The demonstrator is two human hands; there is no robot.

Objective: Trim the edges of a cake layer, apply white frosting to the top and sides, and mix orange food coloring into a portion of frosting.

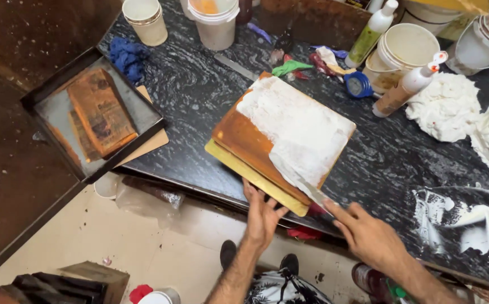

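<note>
I see a big flat cake point(256, 143) on a gold board point(244, 171), and the board sticks out past the front edge of the dark stone counter point(199, 95). White cream point(301, 126) covers the far part of the cake; the near part is bare and brown.

My left hand point(262, 217) is under the board's near edge, fingers spread open and pressing up against it. My right hand point(368, 233) is closed around a long flat knife point(312, 191), pointer finger stretched along it. The blade lies on the cream at the cake's near right corner.

To the left, a dark tray point(95, 118) hangs over the counter's corner, close to the board but not touching. Behind the cake are tubs point(216, 19), a squeeze bottle point(407, 84) and small bits, so there is little room there. To the right, the counter is open, with white smears point(458, 219) and lumps of white cloth point(447, 107) farther back.
</note>
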